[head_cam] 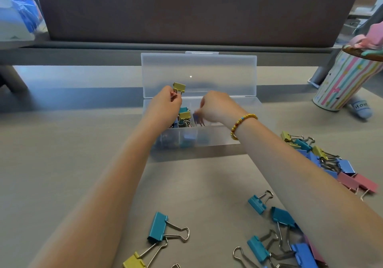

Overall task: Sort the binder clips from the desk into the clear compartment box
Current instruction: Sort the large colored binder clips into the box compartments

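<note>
Yellow binder clip [179, 87] in left hand [164, 107] over clear box [207, 141]

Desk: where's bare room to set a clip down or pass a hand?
Free: the desk left of the clear box, and the strip between the forearms, from the box down to the teal clip. Crowded: the clip pile on the right, the loose clips bottom right, and the box's left compartments under the left hand and right hand.

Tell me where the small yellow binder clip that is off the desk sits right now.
In the head view, the yellow binder clip is pinched in the left hand, raised over the left end of the clear compartment box, in front of its open lid.
</note>
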### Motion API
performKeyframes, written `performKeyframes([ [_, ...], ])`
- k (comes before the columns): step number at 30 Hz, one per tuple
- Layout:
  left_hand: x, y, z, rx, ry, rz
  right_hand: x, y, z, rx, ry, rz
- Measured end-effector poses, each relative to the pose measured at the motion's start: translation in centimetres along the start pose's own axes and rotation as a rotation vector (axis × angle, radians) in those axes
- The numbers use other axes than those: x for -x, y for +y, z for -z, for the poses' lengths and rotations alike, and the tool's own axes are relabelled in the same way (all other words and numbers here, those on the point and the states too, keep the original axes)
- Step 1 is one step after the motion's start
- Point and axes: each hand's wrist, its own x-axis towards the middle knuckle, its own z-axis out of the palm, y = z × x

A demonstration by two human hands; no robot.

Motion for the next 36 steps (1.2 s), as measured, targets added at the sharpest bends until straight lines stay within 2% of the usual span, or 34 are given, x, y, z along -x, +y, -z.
performKeyframes([
  [4, 0.0, 0.1, -0.1, -0.012, -0.013, 0.003, 0.3, 0.4, -0.4, -0.066, 0.175, -0.038],
  [8, -0.1, -0.2, -0.1, -0.017, -0.008, -0.009, 1.2, 0.1, -0.6, 0.055, 0.124, 0.025],
  [13, -0.2, -0.3, -0.2, -0.008, -0.005, -0.009, 1.7, -0.5, 0.2, 0.195, 0.161, 0.079],
  [16, -0.2, -0.3, -0.1, -0.016, -0.009, -0.010, 1.7, 0.1, 0.5, 0.110, 0.179, 0.094],
  [18, -0.1, -0.3, -0.1, -0.032, -0.027, -0.027, 1.8, 0.7, 1.1, -0.052, 0.205, 0.097],
  [21, 0.2, 0.0, 0.0, -0.064, -0.073, -0.084, 2.5, 0.7, 2.5, -0.422, 0.108, 0.201],
  [24, 0.5, 0.3, 0.3, -0.029, -0.121, -0.128, 3.4, 0.3, 3.4, -0.567, 0.024, 0.277],
  [28, 0.6, 0.3, 0.4, 0.030, -0.149, -0.145, 3.2, 0.5, 3.4, -0.564, 0.054, 0.265],
  [31, 0.5, 0.3, 0.6, 0.049, -0.089, -0.058, 2.9, 1.6, 4.0, -0.576, 0.129, 0.210],
  [33, 0.3, 0.2, 0.8, 0.008, -0.067, -0.004, 3.0, 2.4, 4.4, -0.502, 0.061, 0.189],
  [36, 0.2, 0.4, 0.9, -0.105, -0.084, -0.059, 3.4, 2.5, 4.0, -0.309, -0.096, 0.195],
])
